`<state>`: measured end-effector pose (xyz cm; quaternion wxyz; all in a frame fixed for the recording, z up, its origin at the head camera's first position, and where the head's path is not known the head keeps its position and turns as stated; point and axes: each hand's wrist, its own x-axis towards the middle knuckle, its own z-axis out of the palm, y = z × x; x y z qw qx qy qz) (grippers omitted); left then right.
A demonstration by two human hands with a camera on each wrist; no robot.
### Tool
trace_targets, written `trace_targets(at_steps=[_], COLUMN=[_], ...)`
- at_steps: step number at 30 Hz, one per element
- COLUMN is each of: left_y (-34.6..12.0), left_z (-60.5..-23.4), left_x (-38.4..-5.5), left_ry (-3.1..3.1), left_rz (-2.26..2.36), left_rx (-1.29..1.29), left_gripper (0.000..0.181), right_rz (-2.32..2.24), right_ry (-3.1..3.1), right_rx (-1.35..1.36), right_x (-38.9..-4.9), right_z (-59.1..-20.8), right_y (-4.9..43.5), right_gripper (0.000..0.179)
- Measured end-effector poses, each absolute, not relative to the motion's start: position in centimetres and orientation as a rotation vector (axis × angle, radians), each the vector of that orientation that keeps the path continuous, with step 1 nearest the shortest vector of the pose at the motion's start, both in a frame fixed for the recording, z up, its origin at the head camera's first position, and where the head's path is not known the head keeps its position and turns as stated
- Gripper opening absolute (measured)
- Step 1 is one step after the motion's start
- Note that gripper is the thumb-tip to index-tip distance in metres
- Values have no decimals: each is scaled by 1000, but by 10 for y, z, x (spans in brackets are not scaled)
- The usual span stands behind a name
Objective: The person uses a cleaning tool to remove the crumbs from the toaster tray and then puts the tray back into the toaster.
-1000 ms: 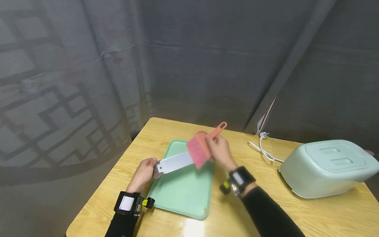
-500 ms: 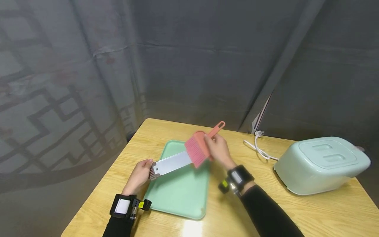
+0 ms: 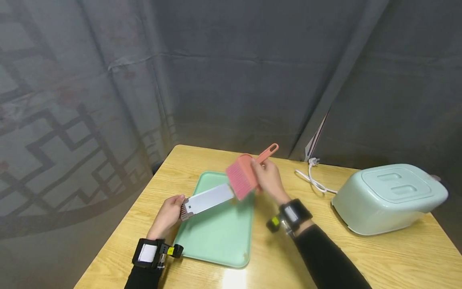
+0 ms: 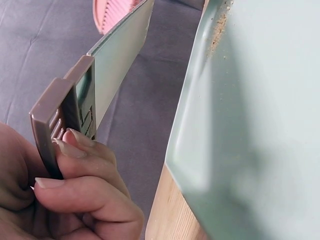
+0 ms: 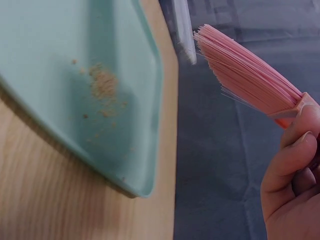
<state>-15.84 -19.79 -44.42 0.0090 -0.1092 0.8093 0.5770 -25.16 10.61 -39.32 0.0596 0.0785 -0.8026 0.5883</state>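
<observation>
My left hand [image 3: 165,216] pinches a flat metal crumb tray [image 3: 211,198] by its brown slotted end [image 4: 52,102]. The crumb tray is held tilted above a mint-green tray [image 3: 216,243]. In my right hand [image 3: 270,181] is a pink-bristled brush [image 3: 240,180], gripped near its coral head, with the looped handle pointing up and away. Its bristles [image 5: 245,72] hang just off the crumb tray's far end; in the right wrist view a small gap seems to part them. Below, a small heap of brown crumbs [image 5: 104,84] lies on the green tray.
A mint-green toaster [image 3: 390,200] stands at the right of the wooden table [image 3: 285,257]. Its white cord and plug [image 3: 314,176] lie behind it, to the left. A grey curtain [image 3: 234,80] hangs past the table's far edge.
The brush has shifted up and right, off the crumb tray's end, which now shows. My left hand keeps its hold on the crumb tray. The head view has turned slightly right.
</observation>
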Motion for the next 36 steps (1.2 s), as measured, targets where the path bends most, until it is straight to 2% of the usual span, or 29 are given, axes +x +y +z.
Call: trace_targets(at_steps=[9, 23, 36], left_y=[-198, -195, -194], left_z=[-444, -444, -445], left_x=[-160, -156, -159], left_ry=[2513, 2535, 2550], left_rz=[1824, 1812, 1781], left_rx=[-353, -327, -330], left_gripper=[40, 41, 37], right_rz=[1772, 1920, 1934], right_ry=[-2430, -2514, -2539], right_rx=[300, 472, 548], right_x=[-242, -218, -207], right_z=[-380, -395, -400], right_y=[82, 40, 24], right_gripper=[36, 36, 40])
